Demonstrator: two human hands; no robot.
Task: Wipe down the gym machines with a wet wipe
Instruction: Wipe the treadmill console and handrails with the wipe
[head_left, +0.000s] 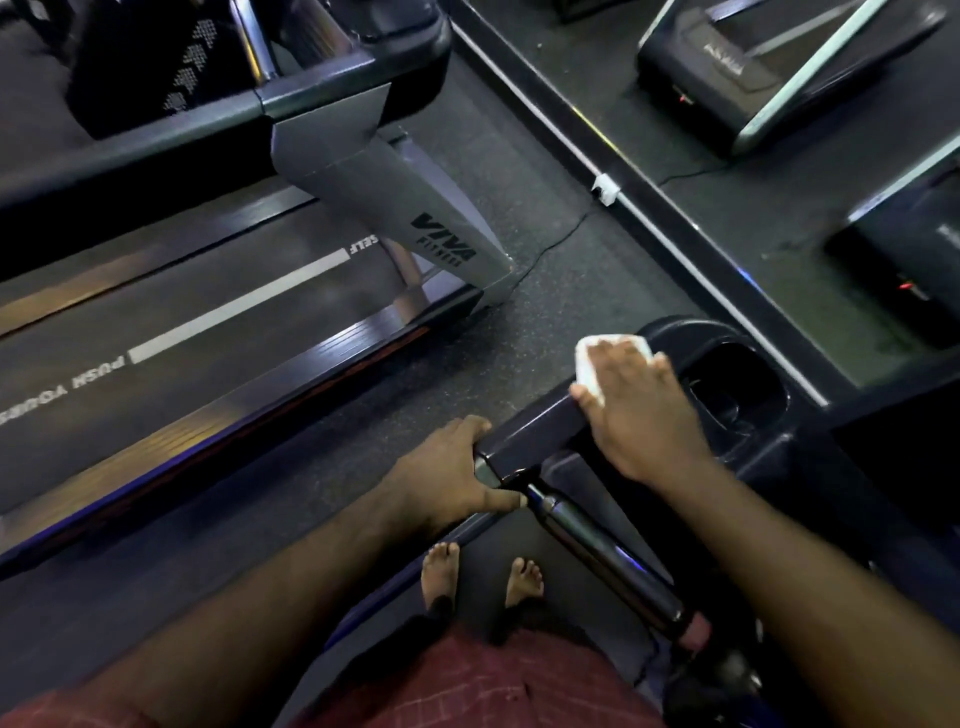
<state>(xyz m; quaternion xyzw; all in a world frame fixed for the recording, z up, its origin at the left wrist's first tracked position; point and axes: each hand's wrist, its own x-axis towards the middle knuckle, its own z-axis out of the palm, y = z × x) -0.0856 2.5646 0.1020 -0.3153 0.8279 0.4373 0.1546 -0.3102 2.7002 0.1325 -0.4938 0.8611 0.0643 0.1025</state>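
Standing barefoot, the person's feet (440, 571) show below and between the two hands, with red shorts (467, 680) nearer still. The left hand (447, 480) grips the near end of a dark rail (530, 434), its fingers curled over the top and its thumb lying along the underside. A black grip bar (608, 556) runs from just beside that thumb back towards the body, passing under the right forearm. The right hand (641, 415) lies flat farther along the same rail, fingers spread and pressing a white wipe (589, 364) onto it; the wipe pokes out beyond the fingertips and by the thumb. Just right of this hand sits a cup holder (737, 395) in the console. Left of both hands, across a strip of speckled floor (519, 338), lies another treadmill's belt (208, 332) lettered PUSH YOURSELF, with a grey upright (395, 208) marked VIVA. A thin cable (550, 244) crosses the floor beyond the right hand to a white clip (605, 188). Farther off stand more machine hoods (727, 78).
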